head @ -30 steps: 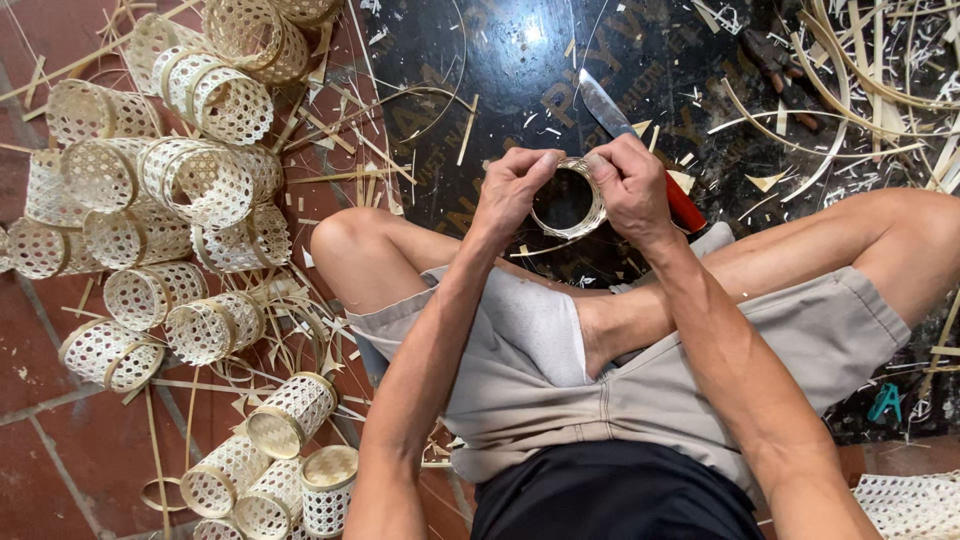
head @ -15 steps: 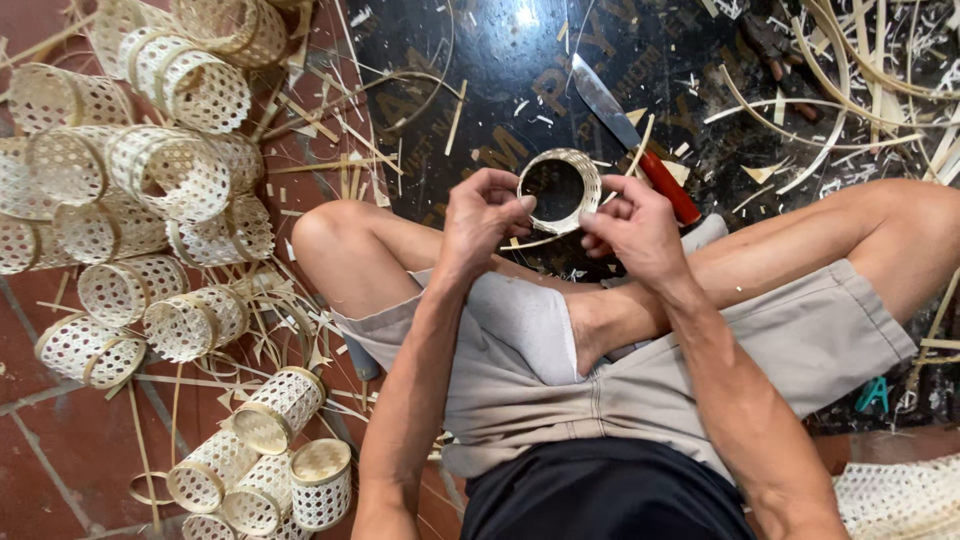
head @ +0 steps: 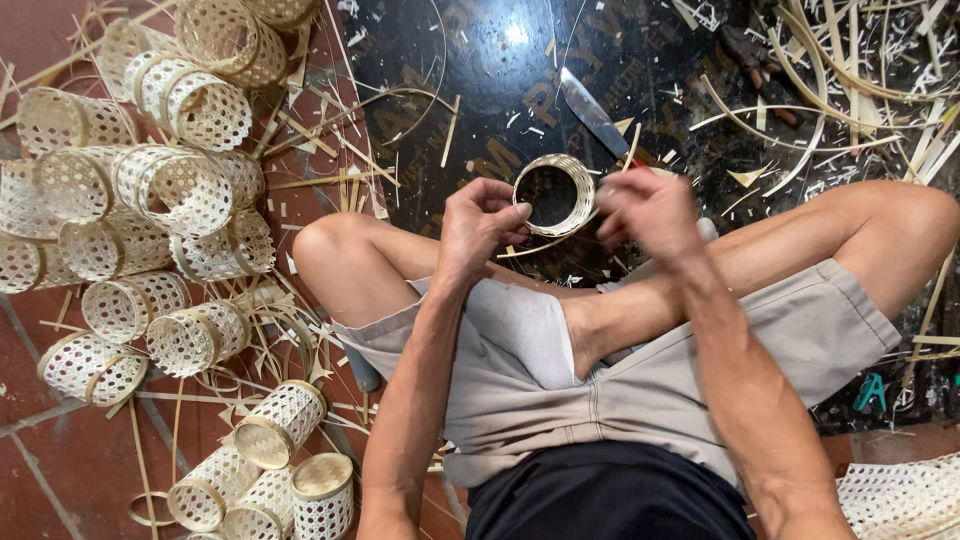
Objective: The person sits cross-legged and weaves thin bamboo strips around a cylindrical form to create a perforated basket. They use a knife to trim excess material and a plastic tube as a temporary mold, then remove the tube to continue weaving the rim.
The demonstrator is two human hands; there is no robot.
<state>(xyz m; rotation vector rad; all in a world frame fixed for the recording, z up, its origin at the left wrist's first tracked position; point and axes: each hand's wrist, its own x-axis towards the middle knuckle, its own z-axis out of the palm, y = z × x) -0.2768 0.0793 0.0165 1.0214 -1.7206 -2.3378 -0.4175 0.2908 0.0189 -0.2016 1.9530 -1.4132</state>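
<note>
Sitting between the two hands, a small woven bamboo ring [head: 555, 194] is held above the dark glossy board [head: 480, 60], just over the crossed legs. The left hand [head: 478, 222] has its grip pinched on the ring's near edge and a thin strip [head: 540, 243]. The right hand [head: 650, 210] is blurred; I cannot tell its grip. A knife [head: 592, 112] lies just behind. Finished woven cylinders [head: 170, 190] pile up on the left, on the red tile floor [head: 60, 460].
</note>
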